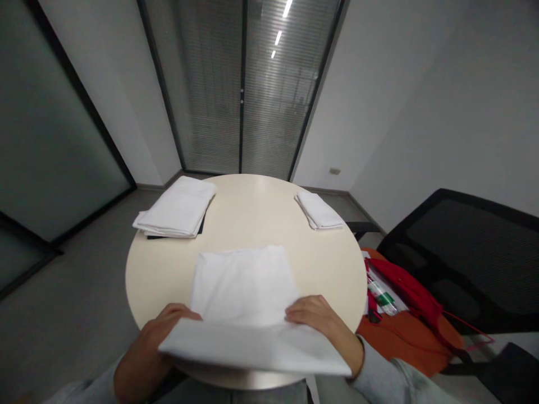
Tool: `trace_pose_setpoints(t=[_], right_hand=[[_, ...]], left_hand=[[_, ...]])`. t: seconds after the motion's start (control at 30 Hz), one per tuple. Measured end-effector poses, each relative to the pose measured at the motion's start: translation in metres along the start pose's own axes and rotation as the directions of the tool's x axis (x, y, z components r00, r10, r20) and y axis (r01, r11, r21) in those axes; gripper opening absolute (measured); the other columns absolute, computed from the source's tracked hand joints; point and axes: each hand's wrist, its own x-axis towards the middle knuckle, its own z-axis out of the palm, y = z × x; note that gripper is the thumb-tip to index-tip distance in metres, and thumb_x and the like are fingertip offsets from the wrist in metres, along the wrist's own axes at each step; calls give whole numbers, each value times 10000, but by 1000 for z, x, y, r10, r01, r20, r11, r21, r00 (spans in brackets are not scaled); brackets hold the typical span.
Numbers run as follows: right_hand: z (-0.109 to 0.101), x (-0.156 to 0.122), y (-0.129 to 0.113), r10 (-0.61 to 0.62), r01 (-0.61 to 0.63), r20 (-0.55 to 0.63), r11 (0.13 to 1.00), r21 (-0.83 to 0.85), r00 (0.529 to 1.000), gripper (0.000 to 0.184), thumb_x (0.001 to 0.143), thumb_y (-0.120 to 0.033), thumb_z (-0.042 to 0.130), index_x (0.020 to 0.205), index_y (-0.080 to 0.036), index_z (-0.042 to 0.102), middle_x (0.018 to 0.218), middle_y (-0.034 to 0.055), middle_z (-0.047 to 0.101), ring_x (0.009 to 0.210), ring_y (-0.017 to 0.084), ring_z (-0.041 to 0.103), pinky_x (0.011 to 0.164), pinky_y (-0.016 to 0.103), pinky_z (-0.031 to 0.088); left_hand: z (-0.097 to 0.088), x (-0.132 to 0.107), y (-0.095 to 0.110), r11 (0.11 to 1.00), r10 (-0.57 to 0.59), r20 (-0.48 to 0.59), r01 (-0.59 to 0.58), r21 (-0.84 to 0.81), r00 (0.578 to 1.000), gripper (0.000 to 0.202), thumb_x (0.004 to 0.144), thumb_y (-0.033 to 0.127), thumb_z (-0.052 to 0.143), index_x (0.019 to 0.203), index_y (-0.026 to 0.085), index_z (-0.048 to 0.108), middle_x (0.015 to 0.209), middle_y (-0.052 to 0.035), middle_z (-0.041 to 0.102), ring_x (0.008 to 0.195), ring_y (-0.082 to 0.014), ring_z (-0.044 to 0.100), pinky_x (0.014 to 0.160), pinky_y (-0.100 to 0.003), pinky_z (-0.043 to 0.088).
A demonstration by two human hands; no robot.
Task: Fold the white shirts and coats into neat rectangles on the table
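Note:
A white cloth [246,286] lies on the round table in front of me, its far part flat. Its near part forms a broad raised flap that reaches out past the table's near edge. At the left end of the crease, my left hand [154,339] is closed on the cloth, its fingertips partly covered by the flap. My right hand [320,320] grips the right end of the crease, fingers bent over the cloth and pointing inward. The flap hides part of both hands and wrists.
On the cream round table [252,210], a folded white cloth stack [179,207] sits at the left over something dark. A smaller folded white cloth [320,211] is at the right. An orange chair seat [415,336] beside the table holds a red bag [400,280] and a clear bottle [382,297].

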Motion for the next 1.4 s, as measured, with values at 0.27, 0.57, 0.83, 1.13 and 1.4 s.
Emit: trace_pose_setpoints(t=[0.27, 0.57, 0.83, 1.13, 1.4], right_hand=[[-5, 39, -5, 466, -435, -145, 877, 202, 873, 398, 997, -533, 491, 937, -195, 693, 831, 44, 708, 766, 225, 621, 718, 346, 486], [-7, 67, 8, 561, -546, -116, 827, 134, 820, 313, 989, -488, 449, 868, -227, 573, 768, 12, 629, 723, 201, 582, 670, 307, 405], [1, 83, 12, 628, -642, -136, 760, -104, 766, 247, 1058, -367, 380, 905, -226, 514, 821, 52, 697, 795, 221, 659, 687, 304, 356], [18, 84, 12, 654, -693, -245, 706, -142, 716, 299, 1070, -362, 339, 1159, -189, 566, 904, 104, 760, 908, 271, 722, 739, 310, 412], [18, 88, 7, 643, -685, -260, 717, -129, 721, 474, 1072, -376, 244, 1445, -178, 459, 911, 99, 781, 882, 283, 760, 739, 340, 488]], left_hand=[[-3, 30, 28, 940, -312, -81, 295, -172, 947, 507, 990, 645, 427, 890, 237, 710, 935, -20, 792, 897, -234, 728, 855, -266, 587], [-16, 63, 17, 951, -309, -72, 308, -31, 948, 449, 995, 548, 393, 770, 226, 610, 757, -34, 717, 797, -242, 706, 752, -310, 565], [-18, 77, 17, 904, -399, -74, 379, -199, 914, 487, 873, 693, 500, 780, 237, 646, 828, -76, 752, 943, -320, 722, 896, -400, 581], [-8, 53, 8, 641, -522, 131, 489, -592, 843, 1215, 762, 746, 723, 1656, 203, 106, 849, -43, 785, 829, -314, 761, 829, -402, 595], [1, 56, 4, 911, -413, -91, 411, -47, 906, 645, 977, 582, 428, 1509, 239, 549, 649, 21, 674, 635, -228, 695, 656, -313, 537]])
